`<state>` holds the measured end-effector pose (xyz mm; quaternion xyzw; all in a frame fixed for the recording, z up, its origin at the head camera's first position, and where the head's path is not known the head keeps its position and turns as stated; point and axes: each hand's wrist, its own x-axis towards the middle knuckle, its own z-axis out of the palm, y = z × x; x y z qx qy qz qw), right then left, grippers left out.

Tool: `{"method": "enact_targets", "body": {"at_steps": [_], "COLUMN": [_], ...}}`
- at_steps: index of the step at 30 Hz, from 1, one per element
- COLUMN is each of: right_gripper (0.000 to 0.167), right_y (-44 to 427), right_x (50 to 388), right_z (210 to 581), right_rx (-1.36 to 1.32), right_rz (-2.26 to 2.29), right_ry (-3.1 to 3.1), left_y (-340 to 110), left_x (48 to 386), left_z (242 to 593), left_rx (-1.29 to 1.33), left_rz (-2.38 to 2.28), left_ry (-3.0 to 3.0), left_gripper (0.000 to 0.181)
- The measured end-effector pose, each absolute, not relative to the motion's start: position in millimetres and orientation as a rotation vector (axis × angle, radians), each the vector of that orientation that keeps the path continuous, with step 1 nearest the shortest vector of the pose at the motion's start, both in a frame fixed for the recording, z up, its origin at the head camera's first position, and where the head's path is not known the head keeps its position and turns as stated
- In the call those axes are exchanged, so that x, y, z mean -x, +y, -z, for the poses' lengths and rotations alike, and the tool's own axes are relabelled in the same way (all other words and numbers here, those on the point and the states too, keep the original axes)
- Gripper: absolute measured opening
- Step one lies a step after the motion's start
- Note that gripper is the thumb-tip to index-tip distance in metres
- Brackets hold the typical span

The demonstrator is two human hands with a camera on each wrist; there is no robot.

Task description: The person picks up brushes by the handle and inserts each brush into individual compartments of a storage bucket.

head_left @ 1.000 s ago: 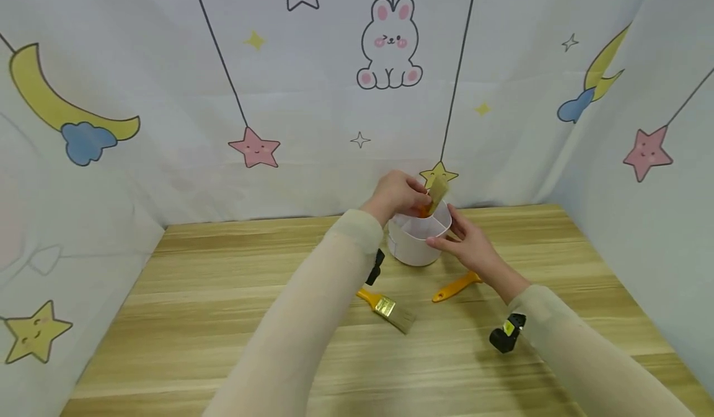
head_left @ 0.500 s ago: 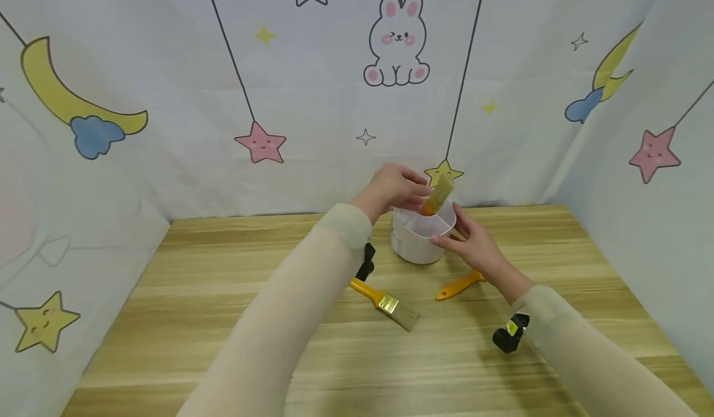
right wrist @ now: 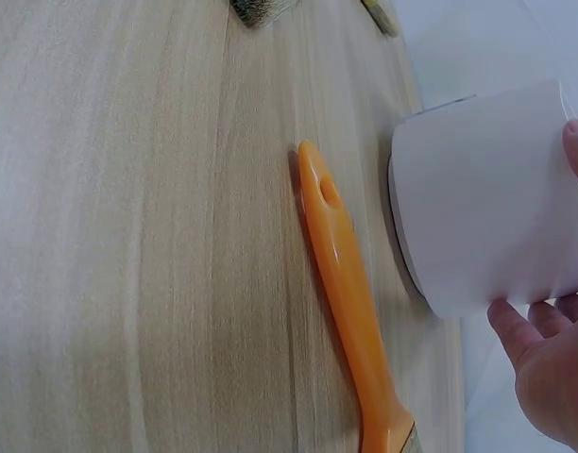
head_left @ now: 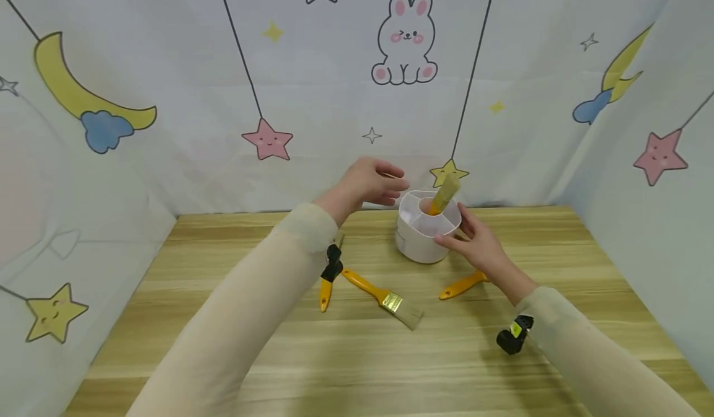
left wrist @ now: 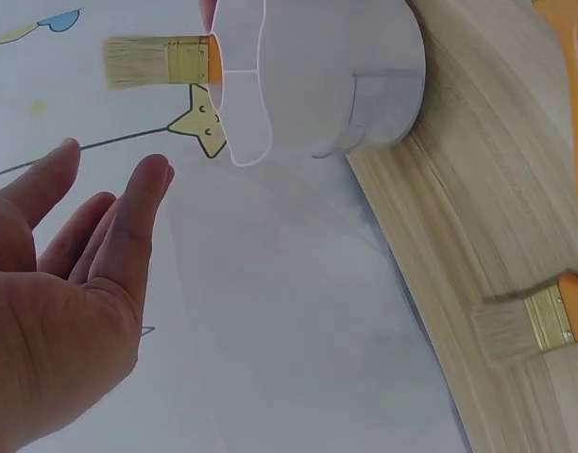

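A white divided round holder (head_left: 422, 246) stands at the back of the table. One brush (head_left: 446, 193) leans in its centre compartment, bristles up; its orange end shows in the left wrist view too (left wrist: 214, 59). My left hand (head_left: 370, 183) is in the air left of the holder, fingers apart, holding nothing. My right hand (head_left: 478, 243) grips the holder's right side, thumb at the front and fingers round the back; the right wrist view shows its fingertips on the white wall (right wrist: 497, 203).
On the wooden table (head_left: 334, 367) lie a brush (head_left: 390, 300) in front of the holder, another (head_left: 326, 294) partly behind the left wrist camera, and a third (head_left: 462, 285) partly under the right wrist. A printed white curtain (head_left: 312, 82) hangs behind.
My left hand has let go of the brush in the holder and moved left, away from it. The brush stays leaning there. My right hand keeps its grip on the holder.
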<state>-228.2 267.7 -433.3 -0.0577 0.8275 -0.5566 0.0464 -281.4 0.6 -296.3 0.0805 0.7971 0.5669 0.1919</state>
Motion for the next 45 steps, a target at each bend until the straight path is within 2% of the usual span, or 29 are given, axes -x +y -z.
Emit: {"method": "enact_targets", "body": {"at_steps": [23, 34, 45], "right_gripper": [0.106, 0.106, 0.106], "right_y": [267.0, 267.3, 263.3], "right_x": [224.9, 225.0, 224.6], "right_z": [429.8, 432.7, 435.6], "right_rx": [0.180, 0.184, 0.171], "right_rz": [1.677, 1.689, 1.710], "right_ry": [2.543, 2.545, 2.569], "left_y": [-89.1, -126.3, -126.6], "left_x": [254.8, 240.1, 213.7], "left_z": [326.8, 371.0, 413.5], "left_rx": [-0.114, -0.123, -0.137], "left_rz": [-1.390, -1.198, -1.007], "left_ry": [2.521, 2.677, 2.855], "left_gripper": [0.057, 0.064, 0.074]}}
